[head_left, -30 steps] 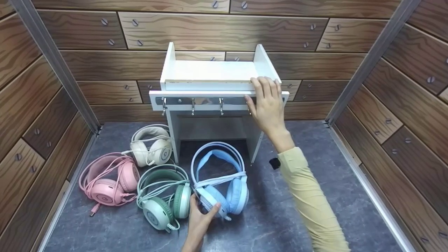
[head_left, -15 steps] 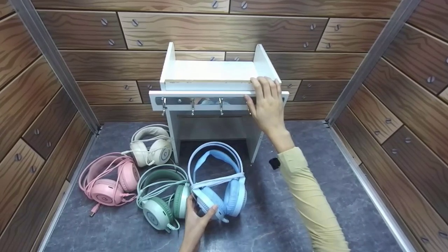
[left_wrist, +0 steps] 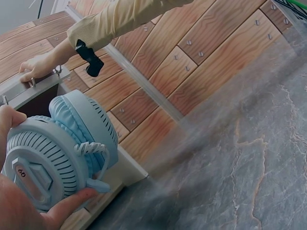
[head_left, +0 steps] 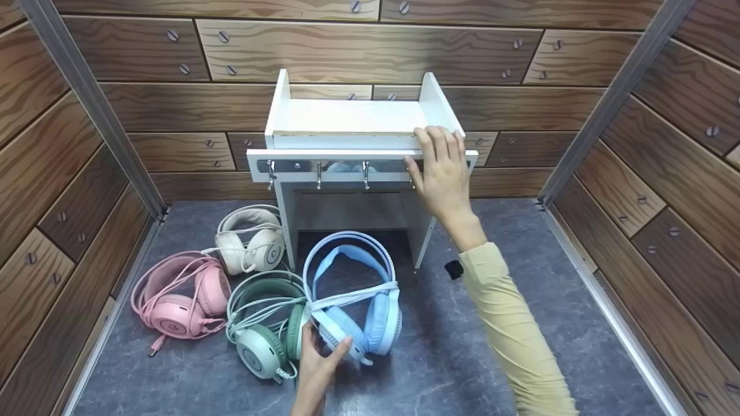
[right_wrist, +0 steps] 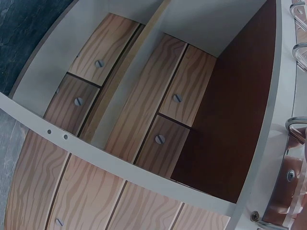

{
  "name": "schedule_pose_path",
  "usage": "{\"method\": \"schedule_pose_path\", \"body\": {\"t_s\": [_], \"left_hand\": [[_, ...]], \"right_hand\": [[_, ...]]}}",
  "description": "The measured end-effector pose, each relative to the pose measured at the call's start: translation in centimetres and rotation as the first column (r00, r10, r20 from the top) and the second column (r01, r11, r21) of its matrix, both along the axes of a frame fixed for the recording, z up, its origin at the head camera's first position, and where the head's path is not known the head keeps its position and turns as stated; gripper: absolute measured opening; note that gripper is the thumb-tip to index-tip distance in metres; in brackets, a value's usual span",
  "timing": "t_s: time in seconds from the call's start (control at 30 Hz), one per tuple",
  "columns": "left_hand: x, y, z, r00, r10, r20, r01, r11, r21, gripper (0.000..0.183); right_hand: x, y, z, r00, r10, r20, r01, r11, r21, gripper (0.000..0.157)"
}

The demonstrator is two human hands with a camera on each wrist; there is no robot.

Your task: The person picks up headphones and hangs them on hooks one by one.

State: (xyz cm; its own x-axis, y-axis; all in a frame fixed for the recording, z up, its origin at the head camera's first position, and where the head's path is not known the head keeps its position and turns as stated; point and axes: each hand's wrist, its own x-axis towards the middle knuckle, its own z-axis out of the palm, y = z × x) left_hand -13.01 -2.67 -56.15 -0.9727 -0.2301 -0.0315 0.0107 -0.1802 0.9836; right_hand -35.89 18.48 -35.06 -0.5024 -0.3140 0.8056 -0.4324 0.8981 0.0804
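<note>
Head view bright, even, soft light from above; wide-angle bend at edges, wall rails splay outward. Dark shadow under shelf (head_left: 352,130), faint shadows beside headsets on floor (head_left: 462,358). Hook rail (head_left: 341,166) glints, mirror-like. Left wrist view sharp on blue earcup (left_wrist: 57,153), floor smeared and hazy in middle, thumb at bottom edge soft. Right wrist view dimmer, shelf interior dark brown in shade, hooks (right_wrist: 297,124) slightly blurred at right edge.
</note>
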Motion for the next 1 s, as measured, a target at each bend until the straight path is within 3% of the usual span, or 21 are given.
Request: {"method": "schedule_pose_path", "body": {"t_s": [0.5,0.77,1.0], "left_hand": [[-0.1,-0.8,0.5,1.000,0.027,0.003,-0.027,1.000,-0.013,0.080],[0.0,-1.3,0.9,0.997,0.017,0.074,-0.018,1.000,0.013,0.082],[0.1,-1.6,1.1,0.999,0.035,0.022,-0.036,0.999,0.029,0.080]], "right_hand": [[0.1,0.1,0.0,1.000,-0.004,0.013,0.005,1.000,-0.013,0.049],[0.0,0.0,-0.1,1.000,-0.001,0.013,0.001,1.000,-0.010,0.048],[0.0,0.0,0.1,1.000,-0.002,0.009,0.002,1.000,-0.008,0.049]]}}
